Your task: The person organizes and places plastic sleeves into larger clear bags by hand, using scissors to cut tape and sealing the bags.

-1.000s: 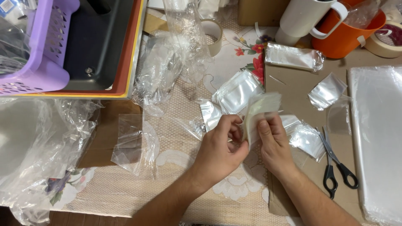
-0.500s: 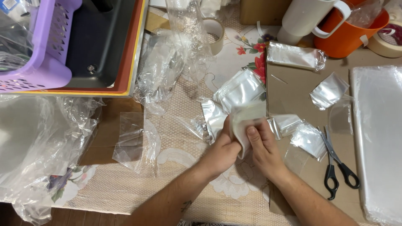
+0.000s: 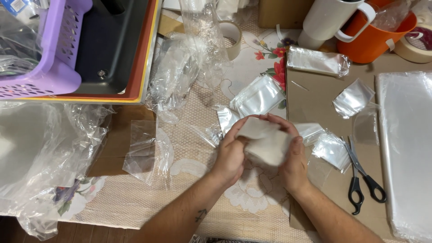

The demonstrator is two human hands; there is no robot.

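Observation:
Both my hands hold one small pale plastic packet (image 3: 265,143) above the middle of the table. My left hand (image 3: 231,153) grips its left edge with thumb on top. My right hand (image 3: 293,158) curls round its right side. Just behind the packet lie several small clear plastic bags (image 3: 258,96), and another small bag (image 3: 332,150) rests to the right of my right hand. The packet's contents cannot be made out.
Black-handled scissors (image 3: 362,180) lie on brown cardboard (image 3: 315,99) at right. A stack of clear sheets (image 3: 407,148) fills the right edge. A purple basket (image 3: 54,67) sits in a dark tray (image 3: 117,54) at top left. An orange bucket (image 3: 373,38), a white mug (image 3: 330,18) and tape rolls (image 3: 416,42) stand behind. Crumpled plastic (image 3: 40,153) lies at left.
The packet was upright and pinched at its top corner; now both hands have lowered it, turned it flatter and closed around its sides.

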